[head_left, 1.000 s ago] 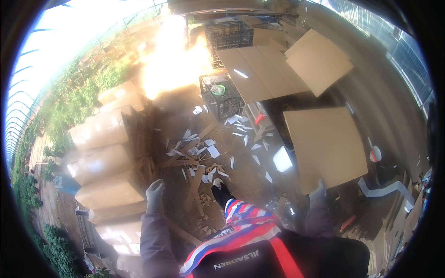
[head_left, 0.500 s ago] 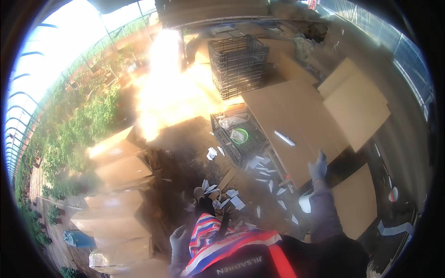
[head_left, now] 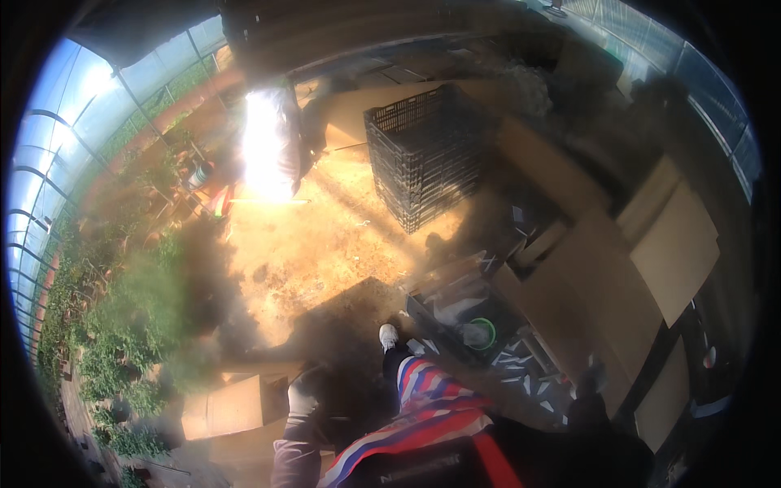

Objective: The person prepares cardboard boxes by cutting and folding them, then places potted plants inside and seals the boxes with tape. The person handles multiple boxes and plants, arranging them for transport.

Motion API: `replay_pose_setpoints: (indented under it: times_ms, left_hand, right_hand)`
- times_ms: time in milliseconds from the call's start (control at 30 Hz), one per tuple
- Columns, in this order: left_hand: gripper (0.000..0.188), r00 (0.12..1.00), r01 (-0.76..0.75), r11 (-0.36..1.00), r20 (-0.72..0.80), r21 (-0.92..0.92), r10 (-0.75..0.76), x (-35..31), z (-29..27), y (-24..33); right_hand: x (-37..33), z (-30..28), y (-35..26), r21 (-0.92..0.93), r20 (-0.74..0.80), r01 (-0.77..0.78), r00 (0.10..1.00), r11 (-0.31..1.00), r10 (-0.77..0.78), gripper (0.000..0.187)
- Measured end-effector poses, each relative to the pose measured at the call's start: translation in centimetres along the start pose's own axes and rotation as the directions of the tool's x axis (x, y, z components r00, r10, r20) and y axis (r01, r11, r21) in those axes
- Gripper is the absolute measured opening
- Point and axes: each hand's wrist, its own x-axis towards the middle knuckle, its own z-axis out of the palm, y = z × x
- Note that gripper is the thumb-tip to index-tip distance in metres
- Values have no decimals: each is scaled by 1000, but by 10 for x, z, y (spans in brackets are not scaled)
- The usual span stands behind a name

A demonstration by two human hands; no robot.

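Note:
My right hand [head_left: 590,379], gloved and dim in shade, is at the near edge of a large flat cardboard sheet [head_left: 598,272]. Its fingers seem stretched out with nothing in them; whether it touches the board I cannot tell. My left hand [head_left: 303,397], in a pale glove, hangs low beside the pile of folded cardboard boxes [head_left: 225,409]. Its fingers are smeared, so their shape does not show. Between my arms is my red, white and blue striped garment [head_left: 439,396]. One white shoe [head_left: 389,337] shows ahead of it.
Stacked black plastic crates [head_left: 425,167] stand ahead on the sunlit ground. A low dark crate [head_left: 446,332] holds a green ring-shaped item [head_left: 483,333], with white scraps [head_left: 521,366] strewn nearby. More cardboard [head_left: 677,252] leans at right. Green plants [head_left: 134,325] grow at left.
The view has swung up and left, with the crates and cardboard now lower or further right. My white shoe has come into sight. The left hand sits higher in the picture, the right hand lower.

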Motion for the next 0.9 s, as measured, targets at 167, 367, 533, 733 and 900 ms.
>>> replay_pose_setpoints:
  times_ms: [167, 367, 533, 733, 900]
  left_hand:
    - [30, 980, 191, 946, 0, -262, -198, 177, 35, -116]
    - [21, 876, 203, 785, 251, 585, -413, 293, 50, -248]
    - [30, 822, 547, 745, 74, -382, -565, 468, 4, -296]
    - [36, 976, 116, 993, 186, -4, -113, 862, -22, -275]
    - [43, 933, -174, 984, 313, -33, 175, 1142, 5, -176]
  right_hand:
    - [-50, 43, -157, 29, 6, -141, 990, 990, 141, 33]
    - [-111, 53, -445, 137, 79, 272, 956, 953, -284, 33]
    - [-98, -38, -745, 507, -393, 747, 644, 430, -656, 52]
    - [-67, -106, -975, -156, -627, 883, 258, 443, -735, 47]
    - [-78, -116, -1063, 632, -284, 597, 772, 494, -568, 64]
